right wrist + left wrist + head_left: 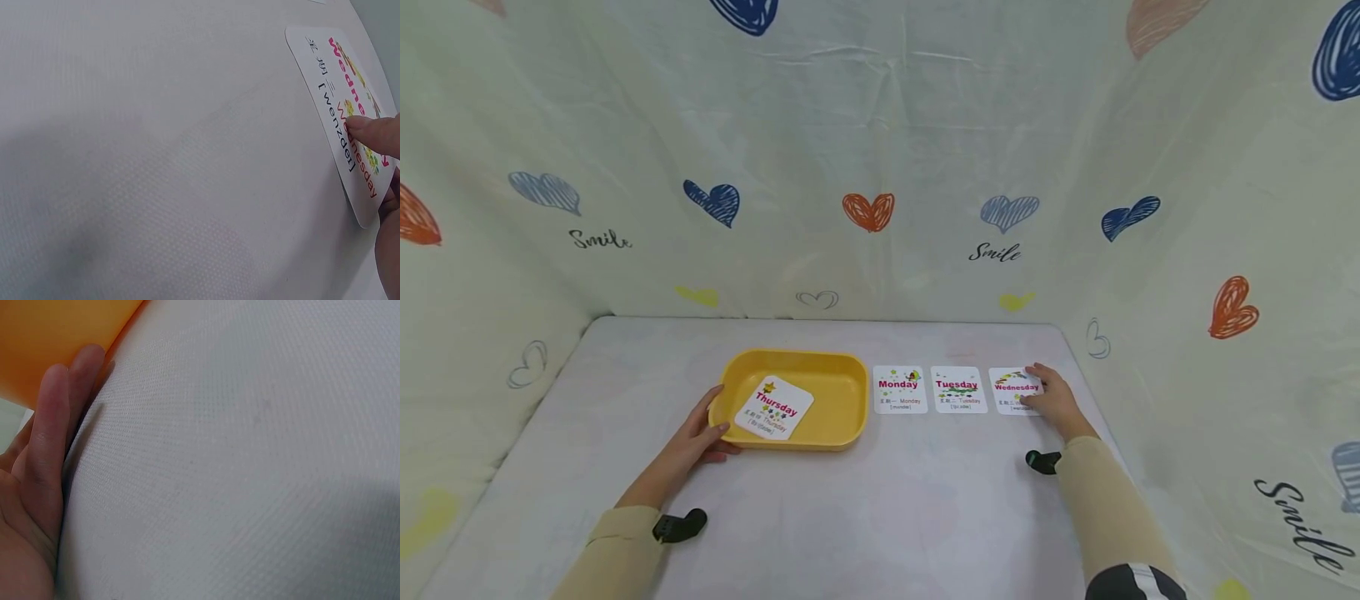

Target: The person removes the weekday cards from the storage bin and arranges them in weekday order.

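Observation:
My left hand (700,433) holds the left end of a yellow tray (842,400), its fingers spread along the rim and outer wall. In the left wrist view, fingers (51,400) lie against the tray's underside, close over the table. Inside the tray a white Thursday card (774,407) lies tilted. At the right end of a row of cards, my right hand (1060,404) pinches the Wednesday card (1006,387) by its right side. Its thumb lies on the printed face in the right wrist view, with other fingers at the card's edge, partly hidden.
A Monday card (900,390) and a Tuesday card (958,390) lie side by side between the tray and the Wednesday card. The white table (880,517) meets a heart-printed cloth (925,267) at its back and sides.

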A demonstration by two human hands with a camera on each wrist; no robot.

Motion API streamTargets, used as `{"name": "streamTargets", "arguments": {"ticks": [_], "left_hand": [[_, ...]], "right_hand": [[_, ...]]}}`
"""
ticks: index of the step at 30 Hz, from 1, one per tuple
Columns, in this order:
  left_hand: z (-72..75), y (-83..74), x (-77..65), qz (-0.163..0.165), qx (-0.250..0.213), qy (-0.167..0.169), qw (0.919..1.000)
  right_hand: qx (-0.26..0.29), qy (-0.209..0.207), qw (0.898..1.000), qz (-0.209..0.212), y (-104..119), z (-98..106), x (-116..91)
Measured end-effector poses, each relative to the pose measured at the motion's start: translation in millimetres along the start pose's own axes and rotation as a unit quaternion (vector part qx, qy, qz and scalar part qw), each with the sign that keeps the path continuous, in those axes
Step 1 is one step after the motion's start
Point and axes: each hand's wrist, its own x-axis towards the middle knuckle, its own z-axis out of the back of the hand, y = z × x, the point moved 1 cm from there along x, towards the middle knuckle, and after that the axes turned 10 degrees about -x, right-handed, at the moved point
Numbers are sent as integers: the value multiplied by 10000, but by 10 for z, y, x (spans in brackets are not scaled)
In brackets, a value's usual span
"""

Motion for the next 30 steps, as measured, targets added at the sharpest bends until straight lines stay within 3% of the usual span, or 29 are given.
{"name": "streamTargets", "arguments": {"ticks": [17, 25, 30], "left_hand": [[25, 32, 39, -50, 17, 11, 10000], [1, 13, 28, 29, 76, -67, 9999], [-16, 2, 24, 33, 59, -98, 9999]], "right_hand": [[-185, -26, 9997, 154, 64, 19, -68], [75, -177, 9998, -32, 255, 52, -194], [325, -99, 9991, 259, 426, 65, -245]]}}
